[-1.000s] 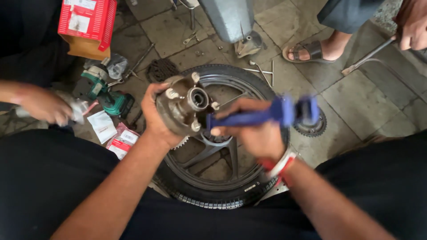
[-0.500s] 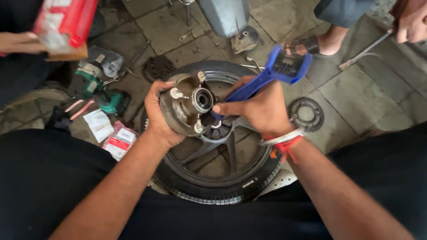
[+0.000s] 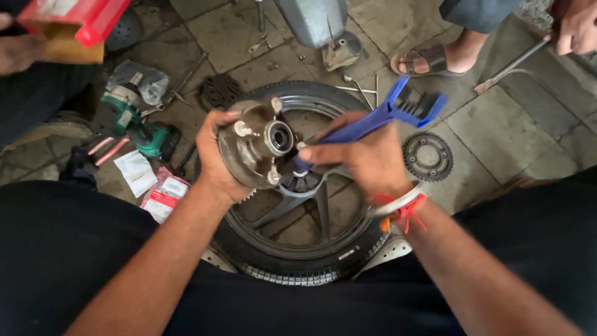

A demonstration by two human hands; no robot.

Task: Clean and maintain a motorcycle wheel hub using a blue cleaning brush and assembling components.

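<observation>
My left hand (image 3: 214, 155) grips a round metal sprocket hub (image 3: 255, 142) with several studs and a centre bearing, holding it up over a motorcycle wheel (image 3: 298, 249) that lies flat on the floor. My right hand (image 3: 370, 158) holds a blue plastic chain brush (image 3: 379, 118); one end touches the lower right side of the hub and its bristled head points up and to the right. A loose sprocket ring (image 3: 428, 157) lies on the floor just right of the wheel.
A green power tool (image 3: 140, 127) and paper packets (image 3: 163, 194) lie left of the wheel. Another person's hand holds a red box (image 3: 74, 18) at top left. A sandalled foot (image 3: 432, 59) and a hand with a metal rod (image 3: 510, 65) are at top right.
The blue brush has swung from level across the hub to pointing up right, its lower end now against the hub. The red box was lifted off the floor by another person's hand.
</observation>
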